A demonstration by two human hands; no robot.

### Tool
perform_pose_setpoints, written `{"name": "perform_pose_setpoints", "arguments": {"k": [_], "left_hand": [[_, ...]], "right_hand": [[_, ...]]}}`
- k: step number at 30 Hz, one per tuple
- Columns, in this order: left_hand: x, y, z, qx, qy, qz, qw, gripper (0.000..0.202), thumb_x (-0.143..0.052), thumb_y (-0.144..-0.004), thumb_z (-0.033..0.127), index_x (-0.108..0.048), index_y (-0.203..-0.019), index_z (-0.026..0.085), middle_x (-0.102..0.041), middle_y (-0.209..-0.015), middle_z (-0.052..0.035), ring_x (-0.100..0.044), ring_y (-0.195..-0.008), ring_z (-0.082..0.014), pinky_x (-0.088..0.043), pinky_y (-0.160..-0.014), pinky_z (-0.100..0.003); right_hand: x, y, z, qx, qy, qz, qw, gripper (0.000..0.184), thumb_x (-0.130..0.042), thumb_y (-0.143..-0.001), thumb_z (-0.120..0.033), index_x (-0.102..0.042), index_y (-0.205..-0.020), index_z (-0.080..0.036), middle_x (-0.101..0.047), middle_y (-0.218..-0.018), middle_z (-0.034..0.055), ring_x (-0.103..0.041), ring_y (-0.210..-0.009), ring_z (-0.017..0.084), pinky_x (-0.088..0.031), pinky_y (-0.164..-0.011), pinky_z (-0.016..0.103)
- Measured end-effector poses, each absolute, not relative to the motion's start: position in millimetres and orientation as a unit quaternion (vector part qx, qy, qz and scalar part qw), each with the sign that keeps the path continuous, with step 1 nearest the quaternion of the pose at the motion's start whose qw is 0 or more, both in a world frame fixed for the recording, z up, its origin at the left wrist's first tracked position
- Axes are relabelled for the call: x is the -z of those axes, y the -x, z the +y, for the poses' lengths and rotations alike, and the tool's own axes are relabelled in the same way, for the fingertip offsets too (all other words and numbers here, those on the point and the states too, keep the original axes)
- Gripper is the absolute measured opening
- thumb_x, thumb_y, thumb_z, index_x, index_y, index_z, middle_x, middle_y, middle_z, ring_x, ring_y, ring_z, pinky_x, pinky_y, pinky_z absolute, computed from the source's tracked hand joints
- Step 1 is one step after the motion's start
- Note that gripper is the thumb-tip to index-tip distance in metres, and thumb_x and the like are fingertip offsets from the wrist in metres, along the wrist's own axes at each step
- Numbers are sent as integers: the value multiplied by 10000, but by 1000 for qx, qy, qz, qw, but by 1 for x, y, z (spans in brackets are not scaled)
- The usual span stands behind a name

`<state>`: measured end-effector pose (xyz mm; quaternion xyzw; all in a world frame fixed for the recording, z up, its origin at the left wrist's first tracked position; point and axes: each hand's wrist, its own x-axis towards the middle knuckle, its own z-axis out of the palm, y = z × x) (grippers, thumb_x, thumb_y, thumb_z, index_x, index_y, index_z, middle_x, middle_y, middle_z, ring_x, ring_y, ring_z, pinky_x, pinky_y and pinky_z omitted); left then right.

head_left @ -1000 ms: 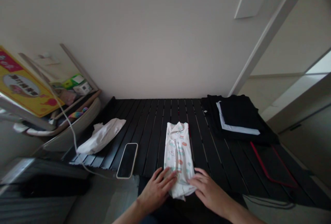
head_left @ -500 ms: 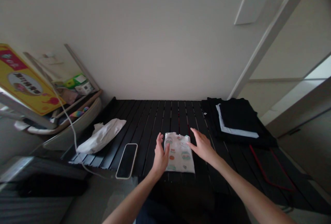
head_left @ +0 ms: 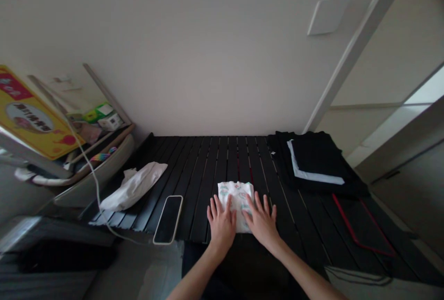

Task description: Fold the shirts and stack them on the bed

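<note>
The left hand (head_left: 222,226) and right hand (head_left: 262,221) lie open, fingers spread, on the folded white garment (head_left: 237,198). They seem to press it flat on the black slats (head_left: 208,161), so the folds stay in place.

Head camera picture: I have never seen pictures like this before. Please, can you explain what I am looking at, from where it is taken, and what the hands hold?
There is no machine here. These are a person's own two bare hands, seen from a camera worn on the head, which looks forward and down. The left hand and the right hand rest flat and open on a small folded white cloth with a colourful print, without gripping it. The cloth lies on a black slatted surface. Nearby are a phone, a crumpled white cloth and a pile of folded dark clothes.
</note>
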<state>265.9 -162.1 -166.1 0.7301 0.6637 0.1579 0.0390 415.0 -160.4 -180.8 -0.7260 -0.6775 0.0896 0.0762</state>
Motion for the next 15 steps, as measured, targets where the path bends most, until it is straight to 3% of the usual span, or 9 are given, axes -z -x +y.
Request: {"name": "perform_pose_setpoints", "arguments": {"k": [4,9,12,15], "left_hand": [[158,-268,-160,-180,-748,629,113,459,-398,-914,186,-498,-1359,239,-514,-1348,-131,-470,-1229,-292,-394,-1000,-489],[154,-278,-151,-264,-709,601,257,444,-449,-815,91,-581,-1227,188,-508,-1252,-125,-563,-1119,-233,-464,-969,-390],[148,-296,-149,-294,-706,574,293,431,-475,-788,75,-601,-1179,204,-496,-1253,-102,-567,-1122,-222,-458,-991,-379],[134,-327,-146,-311,-718,537,315,458,-469,-781,51,-593,-1192,211,-477,-1292,-104,-556,-1140,-227,-455,-1004,-387]], "right_hand": [[180,-413,-164,-155,663,-717,147,560,-342,-915,-222,-310,-1470,-284,-318,-1531,46,-122,-1445,286,-154,-1087,638],[174,-416,-166,-190,624,-722,231,761,-271,-781,17,-285,-1470,-304,-318,-1530,49,-347,-1372,194,-242,-1089,552],[165,-433,-162,-173,620,-725,245,779,-274,-729,52,-358,-1443,-246,-385,-1495,70,-360,-1364,160,-285,-1091,468],[151,-462,-156,-107,622,-725,276,682,-278,-799,5,-359,-1443,-204,-389,-1490,90,-334,-1379,164,-218,-1134,484]]}}
